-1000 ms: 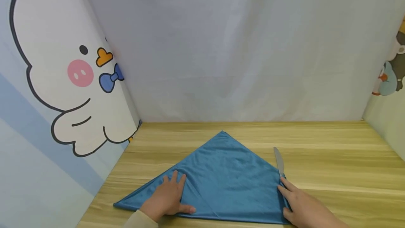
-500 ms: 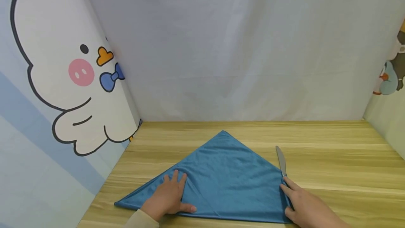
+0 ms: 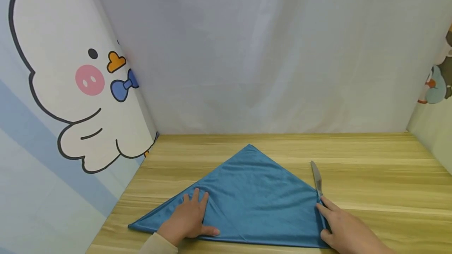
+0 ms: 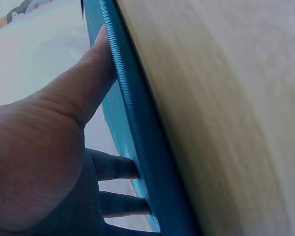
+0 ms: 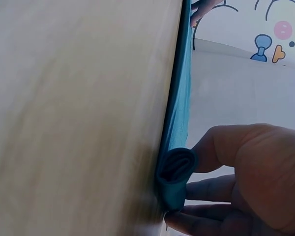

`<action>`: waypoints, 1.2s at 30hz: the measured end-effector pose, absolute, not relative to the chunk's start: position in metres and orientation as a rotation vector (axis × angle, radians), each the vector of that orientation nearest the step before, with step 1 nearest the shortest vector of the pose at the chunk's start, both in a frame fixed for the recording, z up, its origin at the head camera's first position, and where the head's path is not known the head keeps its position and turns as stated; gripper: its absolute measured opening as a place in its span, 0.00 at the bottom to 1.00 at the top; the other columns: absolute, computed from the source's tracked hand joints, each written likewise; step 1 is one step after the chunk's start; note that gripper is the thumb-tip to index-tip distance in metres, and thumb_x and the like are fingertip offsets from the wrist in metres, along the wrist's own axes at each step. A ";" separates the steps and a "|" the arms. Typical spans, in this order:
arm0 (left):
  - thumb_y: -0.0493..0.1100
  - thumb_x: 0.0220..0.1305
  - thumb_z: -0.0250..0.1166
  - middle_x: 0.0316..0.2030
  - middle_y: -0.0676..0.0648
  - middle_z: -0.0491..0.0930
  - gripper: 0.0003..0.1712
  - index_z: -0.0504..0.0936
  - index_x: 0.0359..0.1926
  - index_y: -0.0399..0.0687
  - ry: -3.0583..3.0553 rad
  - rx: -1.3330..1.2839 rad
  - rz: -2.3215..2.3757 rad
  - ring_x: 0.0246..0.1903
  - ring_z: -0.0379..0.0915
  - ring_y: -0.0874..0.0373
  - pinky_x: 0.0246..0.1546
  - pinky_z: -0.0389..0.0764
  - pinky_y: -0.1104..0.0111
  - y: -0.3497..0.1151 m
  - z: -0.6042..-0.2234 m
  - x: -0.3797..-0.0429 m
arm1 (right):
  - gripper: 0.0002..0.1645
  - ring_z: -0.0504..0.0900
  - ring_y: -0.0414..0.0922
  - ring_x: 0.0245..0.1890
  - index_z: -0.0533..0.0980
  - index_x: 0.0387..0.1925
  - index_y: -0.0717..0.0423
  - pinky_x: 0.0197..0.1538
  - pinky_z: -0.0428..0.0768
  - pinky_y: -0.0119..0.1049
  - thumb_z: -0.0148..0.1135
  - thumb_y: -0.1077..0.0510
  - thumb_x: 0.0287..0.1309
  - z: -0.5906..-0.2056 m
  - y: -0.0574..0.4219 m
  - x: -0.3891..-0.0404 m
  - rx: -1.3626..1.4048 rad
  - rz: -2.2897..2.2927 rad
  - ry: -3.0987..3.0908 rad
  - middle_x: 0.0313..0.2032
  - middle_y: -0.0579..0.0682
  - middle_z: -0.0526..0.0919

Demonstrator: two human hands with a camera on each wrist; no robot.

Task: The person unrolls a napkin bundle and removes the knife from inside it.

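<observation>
A blue satiny cloth napkin, folded to a point at the far side, lies on the wooden table. My left hand rests flat on its left part with fingers spread, the thumb along the near edge. At the right end the cloth is rolled up; in the right wrist view the coiled end of the roll shows. My right hand holds this roll between thumb and fingers. A table knife sticks out of the roll's far end, blade pointing away from me; its handle is hidden in the cloth.
The wooden tabletop extends right of the napkin and behind it. A pale curtain hangs at the table's back edge. Printed cartoon panels stand at the left and the right.
My right hand, the knife and the rolled edge have shifted slightly to the right, and the flat part of the napkin reaches a little farther right. My left hand has stayed in place.
</observation>
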State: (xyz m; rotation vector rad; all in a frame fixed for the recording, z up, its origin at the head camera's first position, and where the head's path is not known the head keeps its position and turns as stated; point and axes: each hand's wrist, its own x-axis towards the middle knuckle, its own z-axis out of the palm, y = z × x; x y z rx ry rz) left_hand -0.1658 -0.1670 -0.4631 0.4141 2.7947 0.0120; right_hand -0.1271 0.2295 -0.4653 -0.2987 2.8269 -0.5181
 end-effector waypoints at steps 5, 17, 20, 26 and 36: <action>0.80 0.42 0.61 0.69 0.29 0.54 0.66 0.60 0.72 0.40 2.790 0.410 0.017 0.62 0.54 0.24 0.48 0.72 0.39 -0.167 -0.462 -0.166 | 0.39 0.72 0.62 0.59 0.70 0.62 0.68 0.54 0.72 0.57 0.64 0.57 0.47 -0.464 0.230 -0.127 -0.297 -0.505 2.832 0.65 0.68 0.63; 0.81 0.42 0.61 0.69 0.29 0.54 0.66 0.60 0.72 0.41 2.790 0.392 0.013 0.62 0.54 0.24 0.47 0.73 0.39 -0.167 -0.462 -0.165 | 0.39 0.73 0.62 0.57 0.71 0.61 0.69 0.52 0.74 0.56 0.64 0.57 0.44 -0.464 0.230 -0.126 -0.271 -0.474 2.865 0.64 0.68 0.66; 0.81 0.42 0.61 0.69 0.29 0.54 0.66 0.60 0.72 0.41 2.795 0.399 -0.001 0.62 0.54 0.25 0.47 0.73 0.39 -0.167 -0.461 -0.164 | 0.39 0.73 0.62 0.57 0.71 0.61 0.66 0.52 0.74 0.56 0.64 0.57 0.44 -0.464 0.231 -0.125 -0.248 -0.489 2.873 0.64 0.67 0.66; 0.80 0.42 0.61 0.69 0.29 0.53 0.66 0.59 0.72 0.41 2.780 0.386 0.002 0.63 0.53 0.24 0.48 0.72 0.39 -0.166 -0.459 -0.164 | 0.31 0.75 0.61 0.55 0.77 0.56 0.54 0.47 0.77 0.55 0.65 0.54 0.46 -0.466 0.237 -0.124 -0.272 -0.490 2.877 0.63 0.65 0.68; 0.80 0.42 0.61 0.69 0.29 0.53 0.66 0.59 0.72 0.41 2.772 0.383 0.002 0.63 0.53 0.25 0.47 0.73 0.39 -0.166 -0.458 -0.166 | 0.26 0.72 0.60 0.59 0.78 0.55 0.44 0.54 0.73 0.57 0.64 0.40 0.59 -0.470 0.265 -0.118 -0.479 -0.733 2.921 0.63 0.61 0.71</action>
